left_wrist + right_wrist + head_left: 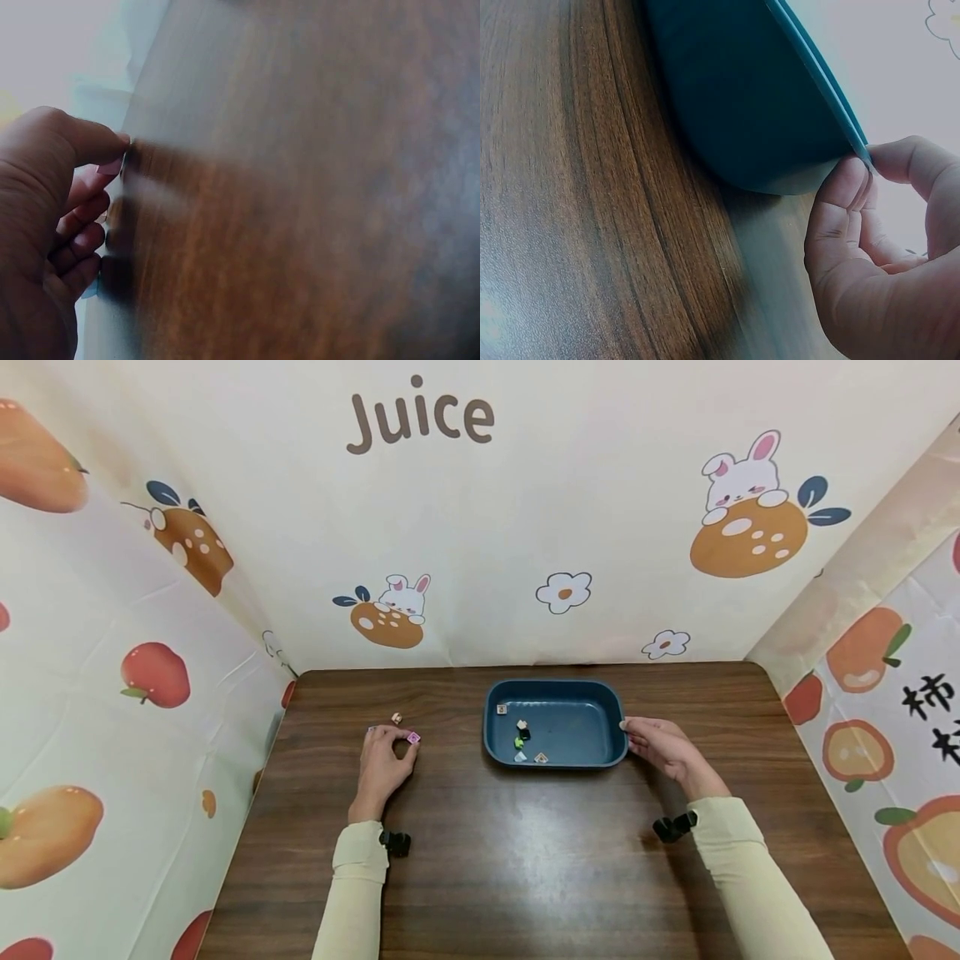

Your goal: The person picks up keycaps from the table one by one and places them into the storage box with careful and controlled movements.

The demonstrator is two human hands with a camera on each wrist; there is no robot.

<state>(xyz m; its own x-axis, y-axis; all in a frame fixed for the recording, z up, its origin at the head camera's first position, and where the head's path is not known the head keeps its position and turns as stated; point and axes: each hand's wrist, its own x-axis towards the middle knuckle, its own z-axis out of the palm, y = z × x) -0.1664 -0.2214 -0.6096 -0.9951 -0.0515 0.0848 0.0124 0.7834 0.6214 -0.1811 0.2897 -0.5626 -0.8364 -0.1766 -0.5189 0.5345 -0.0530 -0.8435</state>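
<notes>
My left hand (pixel 384 768) pinches a small purple-pink cube (pixel 413 737) between thumb and index finger, low over the table at the left. In the left wrist view the pink cube (pixel 109 166) shows only partly between the fingertips. Just beyond the hand lies a small beige piece (pixel 397 717). A light blue piece (pixel 91 289) peeks out beside the lower fingers, mostly hidden. My right hand (pixel 666 747) grips the right rim of a dark blue tray (pixel 622 706), thumb on one side and fingers on the other, as the right wrist view also shows.
Inside the tray are a beige square piece (pixel 502 709), a cream piece (pixel 522 724), a black piece (pixel 525 735), a green piece (pixel 518 743), a pale blue triangle (pixel 521 757) and a beige triangle (pixel 541 758). Printed cloth walls border the wooden table (pixel 540 877).
</notes>
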